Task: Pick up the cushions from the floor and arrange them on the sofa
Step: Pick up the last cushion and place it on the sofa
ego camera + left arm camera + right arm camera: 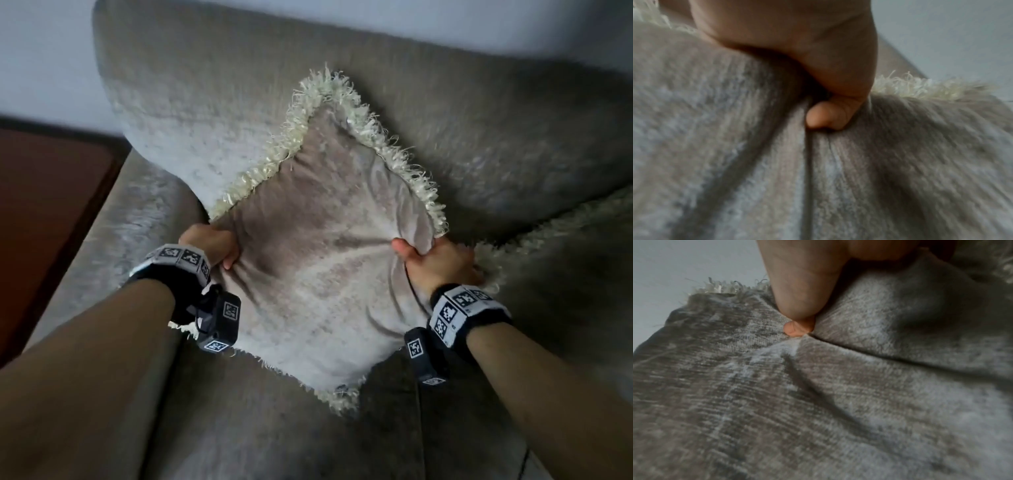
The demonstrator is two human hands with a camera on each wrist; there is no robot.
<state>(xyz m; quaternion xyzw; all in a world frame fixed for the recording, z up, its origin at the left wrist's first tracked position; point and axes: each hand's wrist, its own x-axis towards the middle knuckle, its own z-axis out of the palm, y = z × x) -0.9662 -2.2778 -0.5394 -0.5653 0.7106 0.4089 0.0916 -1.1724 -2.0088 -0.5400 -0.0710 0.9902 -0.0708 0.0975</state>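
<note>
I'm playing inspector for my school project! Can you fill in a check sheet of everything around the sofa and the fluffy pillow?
Surface: grey sofa, seat and backrest both in view.
Job's things: fringed cushion held diamond-wise, its top corner against the backrest; a second fringed cushion lies on the seat to its right.
Clutter: nothing seen.
Hands: left hand grips the cushion's left corner; right hand grips its right corner, thumb pinching the fabric into folds.
Cables: nothing seen; only black wrist bands with cameras.
Surroundings: pale wall behind, reddish-brown floor left of the sofa.
</note>
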